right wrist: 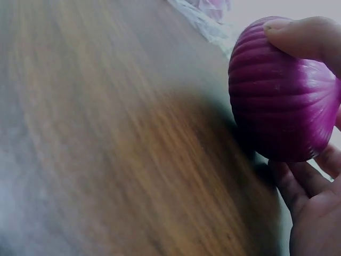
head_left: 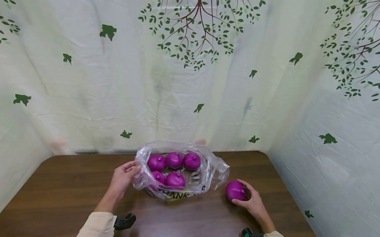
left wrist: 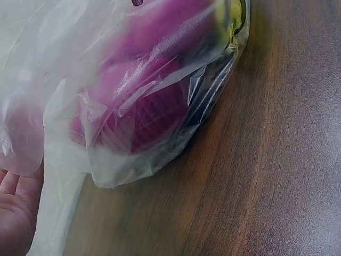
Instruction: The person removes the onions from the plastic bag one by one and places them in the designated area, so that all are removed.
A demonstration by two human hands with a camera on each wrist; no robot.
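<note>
A clear plastic bag (head_left: 220, 169) with dark printed letters sits on the table, its mouth spread wide. Several purple onions (head_left: 175, 180) lie inside it in two rows, with a gap at the front right. My left hand (head_left: 124, 176) pinches the bag's left rim between thumb and fingers; film covers the fingertips in the left wrist view. To the right of the bag, my right hand (head_left: 253, 202) grips a single purple onion (right wrist: 277, 90), thumb on one side and fingers on the other. Ribbed skin shows on this onion in the right wrist view.
The brown wooden table (head_left: 187, 223) ends at a pale curtain (head_left: 82, 101) printed with leaves and branches, which hangs behind it and along both sides. A dark device is strapped at each wrist, near the cream sleeves (head_left: 96, 228).
</note>
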